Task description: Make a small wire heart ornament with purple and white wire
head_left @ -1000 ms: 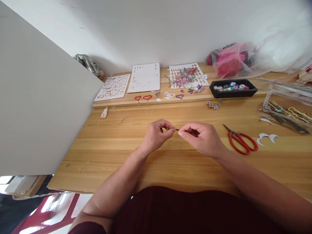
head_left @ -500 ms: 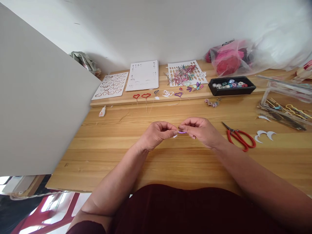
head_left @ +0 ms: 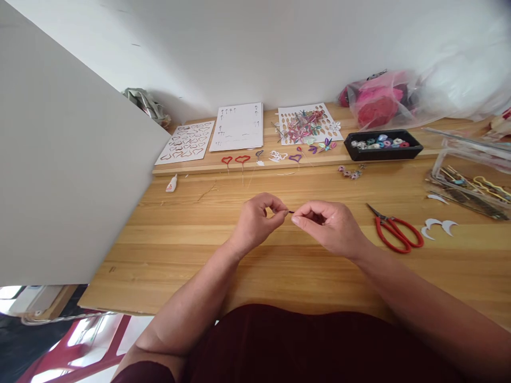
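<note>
Both my hands meet over the middle of the wooden table [head_left: 279, 271]. My left hand [head_left: 257, 221] is closed in a pinch on one end of a small dark piece [head_left: 290, 212], thin like wire. My right hand [head_left: 329, 226] pinches the other end, fingers curled. Only a short bit of the piece shows between my fingertips. Red-handled scissors [head_left: 395, 231] lie to the right of my right hand.
A raised shelf [head_left: 247, 165] at the back carries white cut-out sheets [head_left: 238, 126], wire hearts [head_left: 241, 159], coloured petals and a black tray [head_left: 415, 149] of beads. A glue tube [head_left: 171, 184] lies left, white crescents [head_left: 437, 226] and clear boxes right. A grey panel [head_left: 67, 175] stands at left.
Half a second ago my hands were closer together with a purple loop showing between them. Now they have drawn slightly apart and only a short dark bit shows.
</note>
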The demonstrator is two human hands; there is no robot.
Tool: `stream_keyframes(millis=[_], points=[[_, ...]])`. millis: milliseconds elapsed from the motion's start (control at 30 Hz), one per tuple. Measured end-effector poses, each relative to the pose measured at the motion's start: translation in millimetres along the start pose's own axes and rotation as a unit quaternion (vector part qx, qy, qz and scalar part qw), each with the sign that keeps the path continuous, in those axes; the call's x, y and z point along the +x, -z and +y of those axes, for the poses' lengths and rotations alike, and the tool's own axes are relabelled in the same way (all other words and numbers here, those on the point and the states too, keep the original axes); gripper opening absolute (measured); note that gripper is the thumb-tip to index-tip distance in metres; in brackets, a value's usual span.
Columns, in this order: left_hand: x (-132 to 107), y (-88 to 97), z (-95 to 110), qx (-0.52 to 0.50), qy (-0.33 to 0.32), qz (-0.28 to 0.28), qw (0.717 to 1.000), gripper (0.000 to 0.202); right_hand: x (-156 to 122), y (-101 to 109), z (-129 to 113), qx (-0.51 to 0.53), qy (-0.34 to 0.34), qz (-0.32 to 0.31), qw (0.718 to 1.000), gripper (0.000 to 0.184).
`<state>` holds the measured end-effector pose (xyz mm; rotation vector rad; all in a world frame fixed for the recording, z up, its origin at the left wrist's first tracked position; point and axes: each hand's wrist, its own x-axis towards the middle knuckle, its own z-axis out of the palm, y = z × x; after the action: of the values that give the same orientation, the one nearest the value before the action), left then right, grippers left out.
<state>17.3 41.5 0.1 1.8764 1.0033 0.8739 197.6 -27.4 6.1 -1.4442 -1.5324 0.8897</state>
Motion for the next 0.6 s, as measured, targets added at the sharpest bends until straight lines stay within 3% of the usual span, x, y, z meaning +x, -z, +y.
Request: stream_keyframes(millis=[133, 300, 467, 600], points=[[-2, 3.1, 5, 0.003, -0.036, -0.082, 0.996, 0.008, 3, 9, -3, -0.009, 0.008, 0.003, 1.0, 0.017], [-3, 5.3, 6, -0.115, 0.044, -0.156, 0.98, 0.02, 13, 17, 5, 0.096, -0.053, -0.032, 0.993, 0.025], [1, 1.3, -2, -0.236, 0.087, -0.101, 0.963, 0.025, 16, 5, 15, 0.261, -0.158, -0.045, 0.951, 0.031], [3, -2.2, -4, -0.197, 0.102, -0.016, 0.975, 0.022, 9, -8, 10, 0.191, -0.126, -0.058, 0.972, 0.026]])
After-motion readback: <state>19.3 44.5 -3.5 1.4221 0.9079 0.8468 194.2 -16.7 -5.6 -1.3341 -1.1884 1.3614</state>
